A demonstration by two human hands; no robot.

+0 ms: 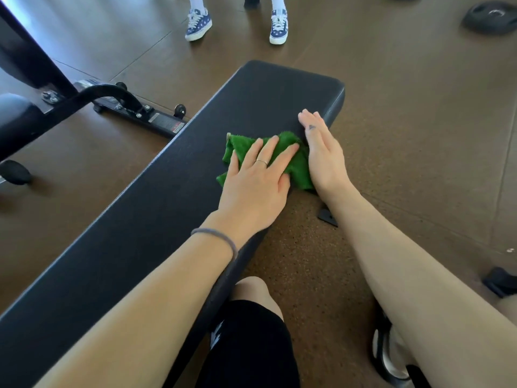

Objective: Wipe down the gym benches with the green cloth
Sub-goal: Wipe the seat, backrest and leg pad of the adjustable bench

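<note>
Bench: a long black padded gym bench [156, 197] runs from the near left to the far right of the view, its far end rounded off.
Cloth: the crumpled green terry cloth [291, 169] lies on the bench top near its right edge, toward the far end.
Left hand: the left hand [257, 180] lies flat on the cloth, fingers straight and spread, pressing it to the pad rather than clutching it.
Right hand: the right hand [321, 155] stands on its edge along the bench's right side, fingers straight and together, touching the cloth's right margin; it grasps nothing.
Step in hand: wiping appears to be under way on the far part of the top surface.
Next move: likely a sweep toward the far end or back along the near stretch, which calls for steady downward pressure so the cloth slides without bunching up or slipping off the right edge.
Surroundings: a black metal equipment frame [117, 102] stands far left; a person's blue patterned sneakers [198, 22] stand beyond on the brown floor [419, 121].
</note>
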